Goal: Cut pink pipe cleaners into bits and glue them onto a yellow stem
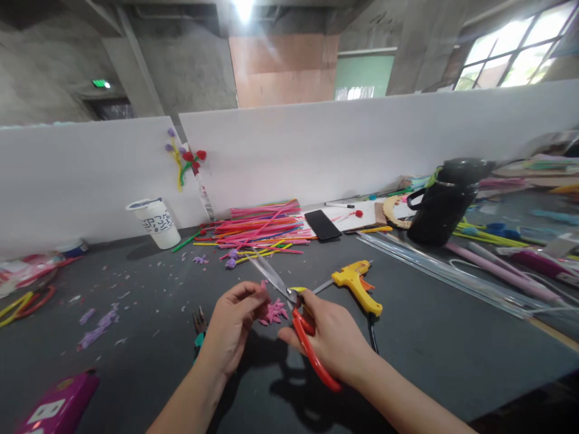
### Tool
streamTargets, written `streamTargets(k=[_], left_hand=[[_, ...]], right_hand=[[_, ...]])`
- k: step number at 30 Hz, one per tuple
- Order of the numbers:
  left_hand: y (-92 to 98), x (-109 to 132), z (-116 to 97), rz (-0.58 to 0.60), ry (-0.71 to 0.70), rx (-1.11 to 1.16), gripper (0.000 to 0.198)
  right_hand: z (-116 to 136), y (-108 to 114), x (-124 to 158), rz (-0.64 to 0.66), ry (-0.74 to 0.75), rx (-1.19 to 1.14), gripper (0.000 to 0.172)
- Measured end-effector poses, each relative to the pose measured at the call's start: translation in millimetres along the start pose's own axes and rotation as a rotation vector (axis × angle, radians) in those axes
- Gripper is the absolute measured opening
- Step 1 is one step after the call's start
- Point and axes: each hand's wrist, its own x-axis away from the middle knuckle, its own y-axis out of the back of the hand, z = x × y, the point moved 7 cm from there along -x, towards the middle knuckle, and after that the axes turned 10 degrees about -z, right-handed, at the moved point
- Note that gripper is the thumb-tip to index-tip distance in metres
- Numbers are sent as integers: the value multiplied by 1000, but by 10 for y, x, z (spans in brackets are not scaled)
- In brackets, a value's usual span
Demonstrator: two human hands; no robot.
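My right hand [332, 334] grips a pair of scissors [308, 349] with red handles, its blades pointing up and to the left. My left hand [239, 316] is closed in a pinch on a small pink piece [265, 283], whose tip shows above the fingers next to the blades. Below and between the hands lies a small heap of cut pink pieces [274, 311] on the dark table. A yellow glue gun [358, 284] rests just beyond my right hand. Beside my left wrist are pliers [199, 322] with teal on the handles, partly hidden by the arm.
Pink and red pipe cleaners [262, 226] are piled near the white partition [316, 144]. A white cup [156, 224], a black phone [322, 225] and a black jug [446, 202] stand or lie at the back. Clear sticks [434, 271] lie right; a purple device [58, 404] sits front left.
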Motion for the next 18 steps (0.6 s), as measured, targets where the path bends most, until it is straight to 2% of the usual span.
streamTargets(k=[5, 9, 18], left_hand=[[64, -11, -63, -85, -68, 85, 6], [98, -15, -79, -128, -92, 147, 7], [97, 0, -115, -123, -136, 190, 4]], right_hand=[[-13, -37, 46, 12, 85, 215, 37], [-14, -63, 43, 35, 106, 293, 38], [43, -82, 81, 39, 143, 348, 40]])
